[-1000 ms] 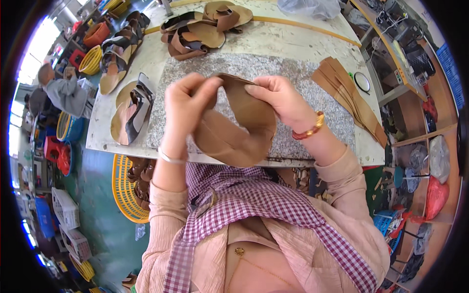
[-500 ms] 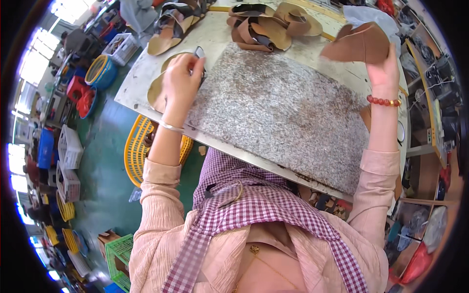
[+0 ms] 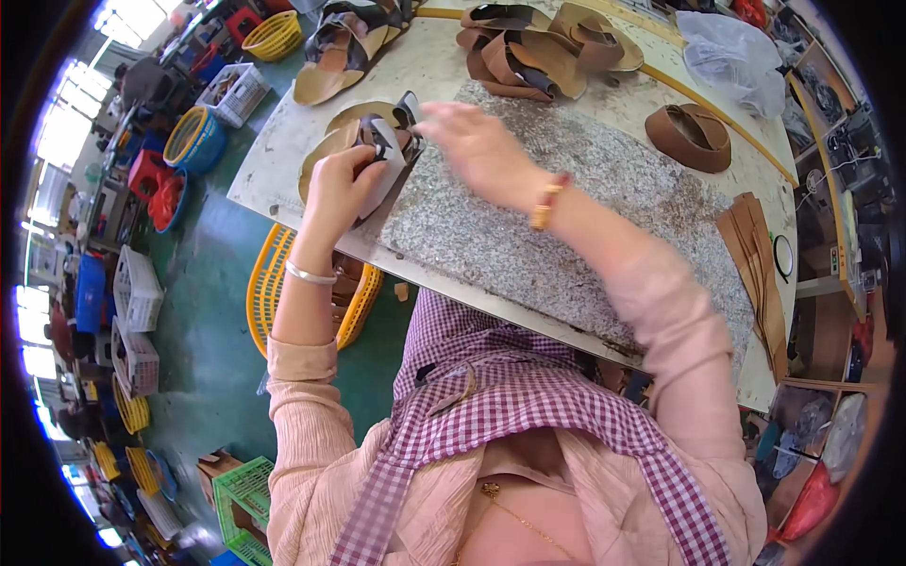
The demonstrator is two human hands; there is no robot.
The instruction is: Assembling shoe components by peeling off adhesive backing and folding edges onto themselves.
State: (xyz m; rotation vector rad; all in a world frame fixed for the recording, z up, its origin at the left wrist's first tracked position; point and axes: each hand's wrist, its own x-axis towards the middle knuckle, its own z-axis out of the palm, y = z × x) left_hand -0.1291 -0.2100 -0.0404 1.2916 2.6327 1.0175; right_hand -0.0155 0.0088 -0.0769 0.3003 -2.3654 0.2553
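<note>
My left hand (image 3: 342, 189) is closed, its thumb and fingers pinching a shoe upper piece (image 3: 387, 156) with dark and whitish faces, at the left edge of the table. Beside and behind it lie tan insole-shaped pieces (image 3: 332, 141), partly covered by the hand. My right hand (image 3: 481, 158) reaches across the stone slab toward that piece, its outstretched fingers blurred and nothing seen in them. A brown leather shoe upper (image 3: 689, 137), bent into a ring, rests at the slab's far right edge, apart from both hands.
The grey speckled slab (image 3: 557, 226) covers much of the white table. Sandal parts stand at the back in a middle pile (image 3: 528, 57) and a left pile (image 3: 344, 47). Brown strips (image 3: 755, 274) lie at right, a plastic bag (image 3: 731, 61) behind. A yellow basket (image 3: 269, 292) stands below the table's left edge.
My right hand has let go of the brown upper, now on the table at right, and swung left over the slab. The dark and whitish piece in my left hand now shows more.
</note>
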